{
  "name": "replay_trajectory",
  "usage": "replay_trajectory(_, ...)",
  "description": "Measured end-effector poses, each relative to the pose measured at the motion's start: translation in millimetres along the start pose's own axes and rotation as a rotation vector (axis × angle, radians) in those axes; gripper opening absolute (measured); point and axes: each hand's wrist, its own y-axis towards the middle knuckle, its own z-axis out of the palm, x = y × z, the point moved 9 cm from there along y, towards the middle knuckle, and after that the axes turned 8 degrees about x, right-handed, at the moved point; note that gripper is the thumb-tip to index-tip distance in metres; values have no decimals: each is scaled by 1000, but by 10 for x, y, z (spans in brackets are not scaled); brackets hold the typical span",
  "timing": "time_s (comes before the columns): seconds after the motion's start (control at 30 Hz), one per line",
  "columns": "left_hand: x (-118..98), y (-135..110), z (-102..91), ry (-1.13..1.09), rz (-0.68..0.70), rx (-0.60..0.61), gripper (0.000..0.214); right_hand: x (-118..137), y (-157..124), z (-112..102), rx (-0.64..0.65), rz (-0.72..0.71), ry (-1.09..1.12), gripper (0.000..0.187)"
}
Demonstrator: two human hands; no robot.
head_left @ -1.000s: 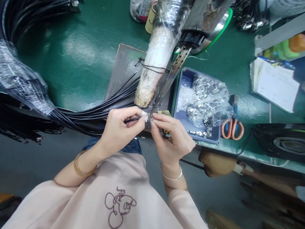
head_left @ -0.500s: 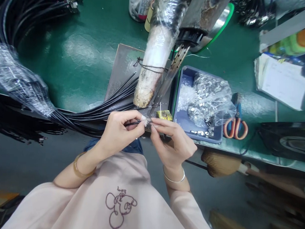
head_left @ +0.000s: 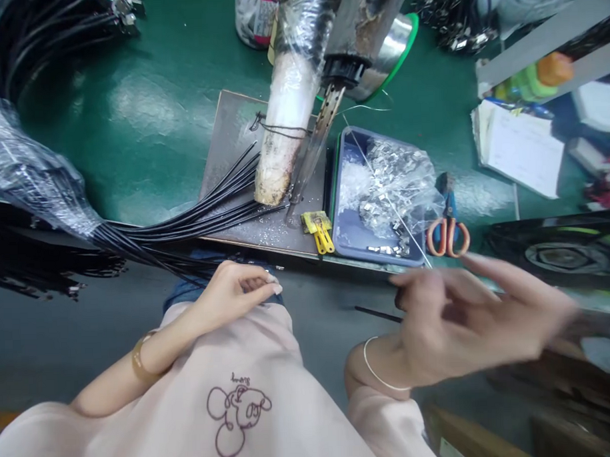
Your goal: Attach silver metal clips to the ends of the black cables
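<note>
My left hand (head_left: 240, 289) is low by my lap, thumb and fingers pinched together. What is in the pinch, if anything, is too small to make out. Black cables (head_left: 179, 227) fan out just above and behind it. My right hand (head_left: 468, 319), smeared by motion, is out to the right below the blue tray (head_left: 342, 234). A thin solder wire (head_left: 397, 214) runs taut from near the soldering iron (head_left: 322, 121) across the tray into its pinched fingers. The iron's tip points down over a brown board (head_left: 231, 118), beside a white wrapped tube (head_left: 284, 116).
Inside the tray sits a plastic bag (head_left: 400, 178) of small metal parts. Orange-handled scissors (head_left: 448, 233) lie to its right, and a yellow clip-like piece (head_left: 321, 231) to its left. Behind stands a green-rimmed spool (head_left: 401, 42). A paper pad (head_left: 522, 141) lies farther right.
My hands have parted from their meeting point below the iron. The right has swung far right, drawing the solder wire; the left has dropped toward my lap. The view has shifted slightly.
</note>
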Motion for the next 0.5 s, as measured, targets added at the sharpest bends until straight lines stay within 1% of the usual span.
replay_trajectory(0.03, 46, -31, -55, -70, -16, -70, 16, -60, 56, -62, -103, 23, -89, 22)
replay_trajectory(0.1, 76, -88, -173, -187, -6, -198, 15, -224, 222, 95, 18, 58, -292, 5)
replay_trajectory(0.17, 3, -123, -301, -208, 63, -295, 13, -449, 343, 153, 60, 107, -401, 17)
replay_trajectory(0.2, -75, -130, -370, -169, 118, -337, 11, -565, 388, 162, 72, 134, -442, 21)
replay_trajectory(0.27, -294, -131, -500, 14, 253, -416, 10, -749, 465, 174, 85, 164, -466, 25)
replay_trajectory(0.33, -530, -107, -580, 320, 366, -495, 13, -858, 535, 215, 118, 175, -433, 24)
replay_trajectory(0.37, -620, -66, -582, 475, 399, -507, 14, -886, 569, 246, 142, 179, -411, 22)
replay_trajectory(0.43, -692, 77, -555, 769, 379, -491, 19, -904, 629, 310, 197, 192, -391, 16)
replay_trajectory(0.5, -660, 239, -511, 988, 306, -424, 25, -893, 675, 362, 258, 201, -407, 14)
